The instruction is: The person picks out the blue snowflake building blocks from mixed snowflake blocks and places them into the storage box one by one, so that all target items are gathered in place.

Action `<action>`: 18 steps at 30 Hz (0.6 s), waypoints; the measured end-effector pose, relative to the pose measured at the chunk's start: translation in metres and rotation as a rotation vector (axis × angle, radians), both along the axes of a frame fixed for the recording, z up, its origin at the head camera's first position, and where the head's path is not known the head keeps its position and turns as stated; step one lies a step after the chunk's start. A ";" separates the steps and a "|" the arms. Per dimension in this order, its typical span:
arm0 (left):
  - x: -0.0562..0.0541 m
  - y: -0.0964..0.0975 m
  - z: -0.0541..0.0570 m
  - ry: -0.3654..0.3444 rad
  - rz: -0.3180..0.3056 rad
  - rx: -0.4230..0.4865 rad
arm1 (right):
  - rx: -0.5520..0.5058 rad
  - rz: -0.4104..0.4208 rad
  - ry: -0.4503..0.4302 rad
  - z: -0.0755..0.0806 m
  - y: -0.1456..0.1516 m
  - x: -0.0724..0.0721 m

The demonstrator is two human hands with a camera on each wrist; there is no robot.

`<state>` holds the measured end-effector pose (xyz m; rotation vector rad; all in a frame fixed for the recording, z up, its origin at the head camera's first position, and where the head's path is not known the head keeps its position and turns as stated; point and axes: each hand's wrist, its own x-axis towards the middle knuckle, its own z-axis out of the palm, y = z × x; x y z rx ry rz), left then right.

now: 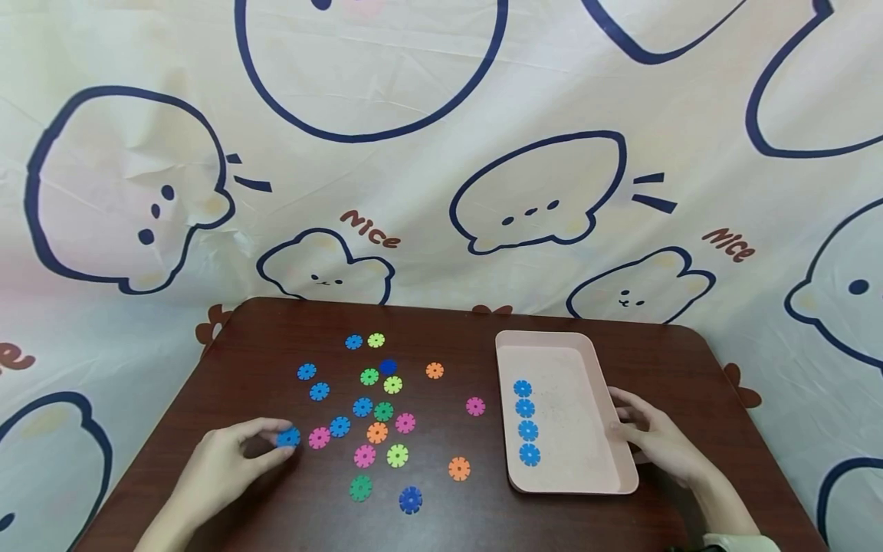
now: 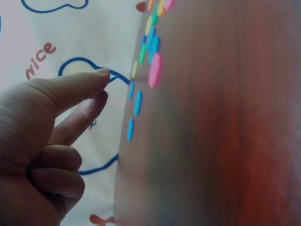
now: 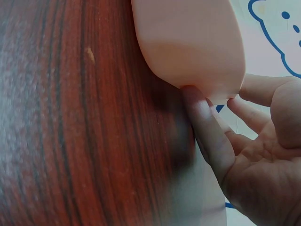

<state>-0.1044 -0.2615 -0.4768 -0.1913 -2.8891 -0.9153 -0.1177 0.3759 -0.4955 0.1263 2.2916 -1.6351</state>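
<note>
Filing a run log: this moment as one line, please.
left hand: pinches blue disc | right hand: holds tray | tray: four blue discs, column

In the head view, the left hand (image 1: 224, 460) is covering part of a blue notched disc (image 1: 289, 438), and the right hand (image 1: 658, 441) is hiding a stretch of the pale pink tray's (image 1: 569, 429) rim. The bottom edge is cropping a pale sleeve (image 1: 743, 543), while the right wrist view's top edge is cutting off the tray.

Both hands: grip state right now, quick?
Left hand: holding a blue disc, pinched.
Right hand: holding the pale pink tray by its edge.
</note>
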 end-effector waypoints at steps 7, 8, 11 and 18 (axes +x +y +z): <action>-0.009 0.021 0.009 0.010 -0.046 0.062 | -0.012 0.010 0.007 0.001 0.001 0.001; -0.010 0.025 0.010 0.011 -0.056 0.074 | -0.013 0.012 0.008 0.001 0.001 0.001; -0.015 0.036 0.011 0.014 -0.084 0.116 | -0.011 0.012 0.011 0.001 0.001 0.001; -0.029 0.067 0.013 0.020 -0.188 0.208 | -0.006 0.011 0.009 -0.001 0.001 0.000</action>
